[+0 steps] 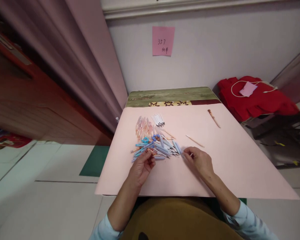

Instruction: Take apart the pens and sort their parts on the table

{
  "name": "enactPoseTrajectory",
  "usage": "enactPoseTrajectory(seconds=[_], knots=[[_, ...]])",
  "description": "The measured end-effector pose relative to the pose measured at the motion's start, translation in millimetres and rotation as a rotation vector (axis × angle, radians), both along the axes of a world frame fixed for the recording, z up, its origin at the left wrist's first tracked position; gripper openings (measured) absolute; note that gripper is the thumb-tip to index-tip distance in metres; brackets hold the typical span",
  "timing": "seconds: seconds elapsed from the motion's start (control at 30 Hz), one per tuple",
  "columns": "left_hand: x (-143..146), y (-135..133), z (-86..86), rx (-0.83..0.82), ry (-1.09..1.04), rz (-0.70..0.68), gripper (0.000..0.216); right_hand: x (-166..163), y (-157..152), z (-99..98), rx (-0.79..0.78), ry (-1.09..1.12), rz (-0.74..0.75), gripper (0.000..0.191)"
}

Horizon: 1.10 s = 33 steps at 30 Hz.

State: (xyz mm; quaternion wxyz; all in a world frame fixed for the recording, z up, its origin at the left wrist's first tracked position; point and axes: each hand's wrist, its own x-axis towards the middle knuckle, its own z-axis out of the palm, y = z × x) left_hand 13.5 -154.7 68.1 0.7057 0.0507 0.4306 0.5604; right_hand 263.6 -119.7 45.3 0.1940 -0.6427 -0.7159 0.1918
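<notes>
A heap of pen parts [157, 144] lies on a pale pink sheet [240, 166] over a small table: blue and grey barrels, clear pinkish tubes, blue caps and a fan of white refills [158, 120]. My left hand [143, 165] rests at the heap's near left edge, fingers curled round a small part I cannot make out. At the heap's right edge my right hand [198, 160] pinches the end of a light blue pen barrel [178, 147].
Two thin wooden sticks [194, 140] and a longer wooden pin [213, 118] lie apart on the sheet to the right. A red cloth pile [257, 100] with a white cord sits right of the table. A pink note [163, 40] hangs on the wall, curtains at left.
</notes>
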Motion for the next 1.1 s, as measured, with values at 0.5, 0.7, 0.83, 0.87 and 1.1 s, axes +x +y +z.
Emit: enactPoseTrajectory(seconds=[0.5, 0.7, 0.83, 0.87, 1.1], knots=[[39.7, 9.8, 12.4, 0.013, 0.048, -0.043, 0.038, -32.2, -1.1, 27.0, -0.435, 0.805, 0.113, 0.037], [50.8, 2.8, 4.6, 0.067, 0.068, -0.049, 0.030, -60.5, -16.0, 21.5, -0.586, 0.945, 0.128, 0.044], [33.7, 2.9, -0.3, -0.068, -0.031, 0.054, 0.030, -44.2, -9.2, 10.7, -0.451, 0.852, 0.087, 0.044], [26.5, 4.0, -0.4, -0.097, -0.042, 0.095, 0.029, -36.0, -4.5, 8.7, -0.394, 0.805, 0.051, 0.043], [-12.8, 10.0, 2.8, -0.134, -0.095, 0.230, 0.012, 8.3, 22.1, -2.5, -0.141, 0.283, -0.069, 0.024]])
